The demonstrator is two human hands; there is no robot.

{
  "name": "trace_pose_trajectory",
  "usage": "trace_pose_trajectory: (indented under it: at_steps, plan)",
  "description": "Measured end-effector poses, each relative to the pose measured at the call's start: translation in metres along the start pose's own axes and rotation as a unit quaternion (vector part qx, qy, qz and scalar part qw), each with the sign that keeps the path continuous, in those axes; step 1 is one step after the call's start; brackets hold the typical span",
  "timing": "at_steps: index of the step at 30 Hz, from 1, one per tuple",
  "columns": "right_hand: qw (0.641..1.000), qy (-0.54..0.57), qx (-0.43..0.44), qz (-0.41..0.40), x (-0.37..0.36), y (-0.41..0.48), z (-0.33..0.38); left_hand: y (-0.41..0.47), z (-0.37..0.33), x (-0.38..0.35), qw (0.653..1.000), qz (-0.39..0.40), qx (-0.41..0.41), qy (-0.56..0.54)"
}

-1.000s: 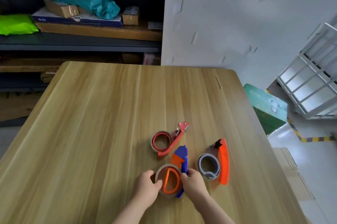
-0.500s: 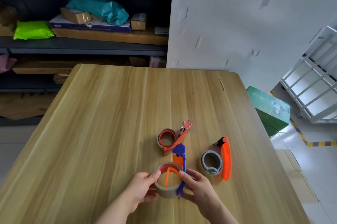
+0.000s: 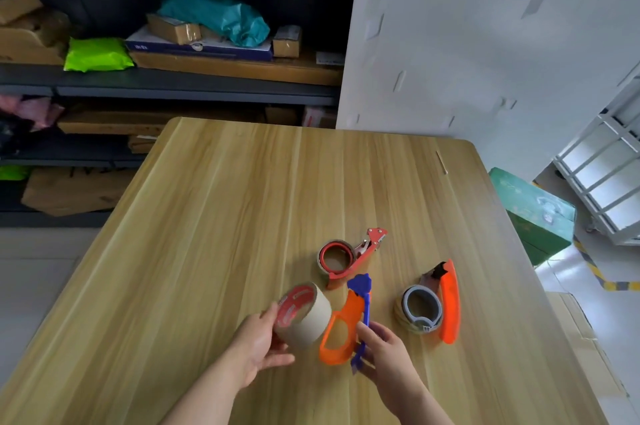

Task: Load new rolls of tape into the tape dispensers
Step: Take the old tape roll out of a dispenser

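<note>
The left hand (image 3: 258,343) held the tape roll (image 3: 302,314) tilted beside the orange dispenser (image 3: 341,331), which the right hand (image 3: 388,359) gripped by its blue edge just above the tabletop (image 3: 214,216), probably steadying it so the roll could slide on.

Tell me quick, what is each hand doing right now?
Left hand: closed around a roll of tape, lifted off the table.
Right hand: closed on the orange and blue tape dispenser, which has no roll in it.
</note>
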State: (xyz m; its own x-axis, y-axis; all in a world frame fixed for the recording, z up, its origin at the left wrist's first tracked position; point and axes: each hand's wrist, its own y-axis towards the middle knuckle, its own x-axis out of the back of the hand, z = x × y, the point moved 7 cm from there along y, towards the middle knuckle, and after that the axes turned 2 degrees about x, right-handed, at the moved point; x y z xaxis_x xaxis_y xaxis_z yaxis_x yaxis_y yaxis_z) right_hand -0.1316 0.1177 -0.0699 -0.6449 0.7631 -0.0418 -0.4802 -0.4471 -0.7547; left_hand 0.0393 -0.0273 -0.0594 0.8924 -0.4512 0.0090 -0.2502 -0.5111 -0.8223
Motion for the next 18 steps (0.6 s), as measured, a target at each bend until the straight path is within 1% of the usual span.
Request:
trace_pose_trajectory:
  at_steps: [2,4,7,11,15,18]
  plan:
    - [1.000,-0.027,-0.007,-0.005,0.000,0.004,-0.002,0.004,-0.007,0.014,0.994,-0.049,-0.052,0.077]
    - [0.998,-0.066,0.008,-0.007,-0.001,0.009,-0.002,0.006,-0.014,0.022,0.978,-0.083,-0.100,0.164]
    - [0.994,-0.103,0.033,-0.024,-0.005,0.012,0.001,0.011,-0.016,0.025,0.955,-0.110,-0.133,0.240]
    - [0.989,-0.124,0.053,-0.061,-0.006,0.018,0.004,0.020,-0.016,0.029,0.926,-0.151,-0.129,0.321]
    - [0.986,-0.130,0.074,-0.069,-0.007,0.020,0.007,0.029,-0.013,0.033,0.905,-0.176,-0.111,0.372]
    - [0.984,-0.133,0.086,-0.078,-0.007,0.019,0.008,0.030,-0.012,0.034,0.903,-0.181,-0.104,0.375]
